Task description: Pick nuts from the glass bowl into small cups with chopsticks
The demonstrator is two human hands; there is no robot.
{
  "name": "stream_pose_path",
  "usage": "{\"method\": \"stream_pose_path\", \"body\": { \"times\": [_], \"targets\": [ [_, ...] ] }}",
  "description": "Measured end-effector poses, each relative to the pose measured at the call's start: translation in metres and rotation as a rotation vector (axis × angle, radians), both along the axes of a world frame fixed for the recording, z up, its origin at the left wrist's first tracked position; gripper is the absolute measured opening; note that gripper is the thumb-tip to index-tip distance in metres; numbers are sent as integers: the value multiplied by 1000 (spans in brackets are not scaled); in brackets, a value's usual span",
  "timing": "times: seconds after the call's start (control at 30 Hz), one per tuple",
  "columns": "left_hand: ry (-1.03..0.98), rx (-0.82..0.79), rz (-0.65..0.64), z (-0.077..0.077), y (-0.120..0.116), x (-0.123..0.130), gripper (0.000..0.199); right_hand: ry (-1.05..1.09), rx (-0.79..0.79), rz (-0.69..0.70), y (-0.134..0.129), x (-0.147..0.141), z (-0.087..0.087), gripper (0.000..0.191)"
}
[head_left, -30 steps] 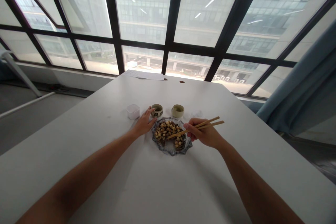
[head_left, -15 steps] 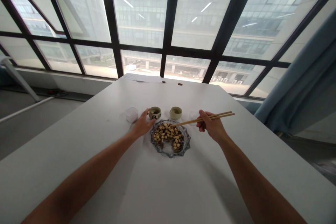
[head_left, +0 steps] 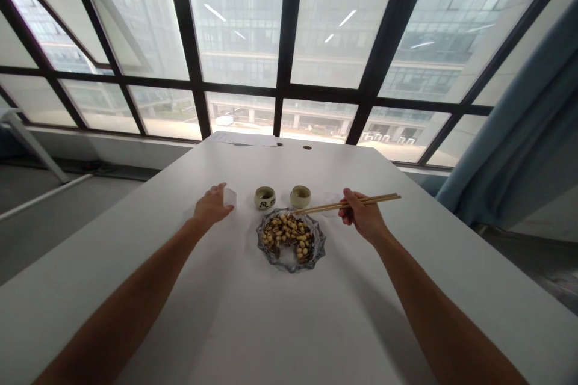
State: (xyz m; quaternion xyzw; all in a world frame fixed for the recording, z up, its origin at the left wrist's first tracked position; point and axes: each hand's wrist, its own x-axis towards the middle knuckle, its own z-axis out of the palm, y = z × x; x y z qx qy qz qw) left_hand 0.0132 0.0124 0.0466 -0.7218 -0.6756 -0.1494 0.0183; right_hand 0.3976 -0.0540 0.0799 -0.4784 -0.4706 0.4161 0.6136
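My left hand (head_left: 212,204) is at the left side of a small clear plastic box (head_left: 230,197), thumb and fingers apart; whether it touches the box I cannot tell. The hand covers part of the box. In my right hand (head_left: 361,213) is a pair of wooden chopsticks (head_left: 379,199). Their tips point left, over the far rim of a scalloped glass dish (head_left: 320,249). Peanuts and seeds (head_left: 285,230) lie in the dish, with a bare patch toward its near side. Behind it stand a cup with dark characters (head_left: 265,198) and a plain pale green cup (head_left: 300,197).
A second clear container (head_left: 332,198) stands behind the chopsticks, partly hidden. Papers (head_left: 244,139) lie at the far end of the white table (head_left: 289,325), near two small round dark spots. Beyond are windows, with a blue curtain (head_left: 510,120) at the right.
My left hand has left the cup with dark characters and moved left to the clear plastic box. My right hand and the chopsticks have stayed nearly still. The view has shifted slightly.
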Motion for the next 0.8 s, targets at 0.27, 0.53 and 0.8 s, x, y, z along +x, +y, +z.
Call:
{"method": "stream_pose_path", "body": {
  "times": [0.27,0.53,0.8],
  "targets": [
    [44,384,-333,-5,-5,9,69,-9,5,9,-2,-1,3,56],
    [-62,324,-119,-15,1,3,71,-19,17,9,-3,0,5,54],
    [-46,236,-99,-8,11,9,81,-29,41,-6,-2,5,4,51]
  ]
}}
